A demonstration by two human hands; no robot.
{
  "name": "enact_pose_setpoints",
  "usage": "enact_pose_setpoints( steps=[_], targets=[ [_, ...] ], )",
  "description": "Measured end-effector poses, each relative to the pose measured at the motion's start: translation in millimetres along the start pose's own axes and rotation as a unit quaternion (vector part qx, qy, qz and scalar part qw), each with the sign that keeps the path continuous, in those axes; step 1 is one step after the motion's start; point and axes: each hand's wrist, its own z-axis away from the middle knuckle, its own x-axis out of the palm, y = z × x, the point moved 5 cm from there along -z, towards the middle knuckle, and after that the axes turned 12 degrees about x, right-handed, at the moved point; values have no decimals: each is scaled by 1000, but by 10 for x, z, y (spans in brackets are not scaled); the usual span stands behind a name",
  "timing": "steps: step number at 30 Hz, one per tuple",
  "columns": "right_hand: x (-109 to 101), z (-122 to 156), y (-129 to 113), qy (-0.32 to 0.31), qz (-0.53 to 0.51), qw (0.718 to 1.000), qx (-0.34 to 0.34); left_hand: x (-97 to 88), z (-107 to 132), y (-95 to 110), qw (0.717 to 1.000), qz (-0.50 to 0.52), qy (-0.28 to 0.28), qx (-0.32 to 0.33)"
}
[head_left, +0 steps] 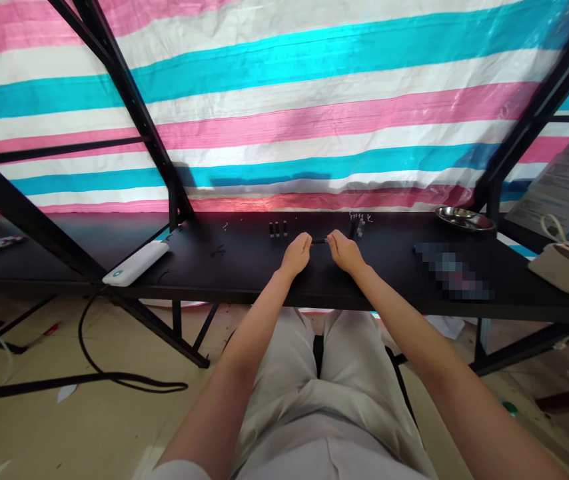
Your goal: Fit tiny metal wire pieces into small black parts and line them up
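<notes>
My left hand and my right hand rest on a black table, close together, fingers curled. Between their fingertips lies a small dark rod-like piece; both hands pinch its ends. Just beyond the left hand stand three small dark upright parts. Past the right hand lie several tiny metal pieces. The piece is too small to name more closely.
A white power bank lies at the table's left front edge. A metal dish sits at the back right, a blurred patch in front of it. Black frame struts cross a striped tarp. A cable loops on the floor.
</notes>
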Motion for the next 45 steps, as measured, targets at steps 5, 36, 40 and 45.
enact_pose_setpoints(
  steps=[5, 36, 40, 45],
  targets=[
    [24, -6, 26, -12, -18, 1000, 11, -6, 0, -28, 1000, -15, 1, -15],
    [120, 12, -39, -50, 33, 995, -79, -76, 32, -107, 989, -122, 4, -83],
    [146, 1, 7, -47, 60, 994, -78, -92, 36, -123, 985, -132, 6, -109],
    [141, -28, 105, -27, 89, 995, -34, -145, 50, -152, 979, -142, 27, -145]
  ],
)
